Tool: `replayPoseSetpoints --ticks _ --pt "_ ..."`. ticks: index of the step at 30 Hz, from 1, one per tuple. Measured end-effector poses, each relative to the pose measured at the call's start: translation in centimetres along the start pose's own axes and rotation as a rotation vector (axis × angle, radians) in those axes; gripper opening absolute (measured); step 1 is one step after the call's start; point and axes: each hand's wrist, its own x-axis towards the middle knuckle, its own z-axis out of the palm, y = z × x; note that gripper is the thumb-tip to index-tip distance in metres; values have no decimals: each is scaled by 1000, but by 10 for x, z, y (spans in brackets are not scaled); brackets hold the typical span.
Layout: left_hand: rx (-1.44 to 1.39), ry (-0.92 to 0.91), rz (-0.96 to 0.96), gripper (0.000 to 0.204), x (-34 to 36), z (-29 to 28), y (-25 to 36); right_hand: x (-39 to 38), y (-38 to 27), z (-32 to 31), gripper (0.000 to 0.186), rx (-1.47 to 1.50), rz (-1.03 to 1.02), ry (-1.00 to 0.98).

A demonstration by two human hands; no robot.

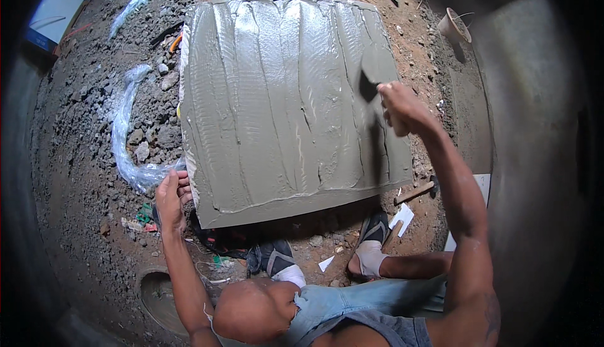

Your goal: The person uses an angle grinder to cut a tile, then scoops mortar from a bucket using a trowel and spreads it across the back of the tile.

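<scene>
A large square tile (289,212) lies before me, its upper face coated with wet grey mortar (277,114) in long ridges. My right hand (402,108) is closed round the handle of a trowel (377,65), whose blade rests on or just over the mortar near the tile's right side. Mortar on the blade blends with the coat, so contact is hard to judge. At the tile's near left corner, my left hand (171,199) has its fingers curled at the edge; the fingertips are partly hidden.
Crumpled clear plastic wrap (123,139) lies on rubble to the left. A hammer (415,193) sits by the near right corner, close to my sandalled foot (371,240). Farther right stands a bucket (454,26) near the wall. A round basin (160,296) is at lower left.
</scene>
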Motion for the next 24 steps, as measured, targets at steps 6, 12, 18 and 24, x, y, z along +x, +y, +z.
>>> replayPoseSetpoints --ticks 6,12,18,24 --pt "-99 15 31 43 -12 8 -4 -45 -11 86 47 -250 -124 -21" --pt "-89 20 76 49 -20 1 -13 -114 -15 152 39 -486 -334 -215" --pt "-105 85 124 46 -37 -9 -25 -144 7 150 30 -806 -597 -353" --pt "-77 228 149 36 -64 -25 -49 -84 16 37 28 -986 -564 -18"
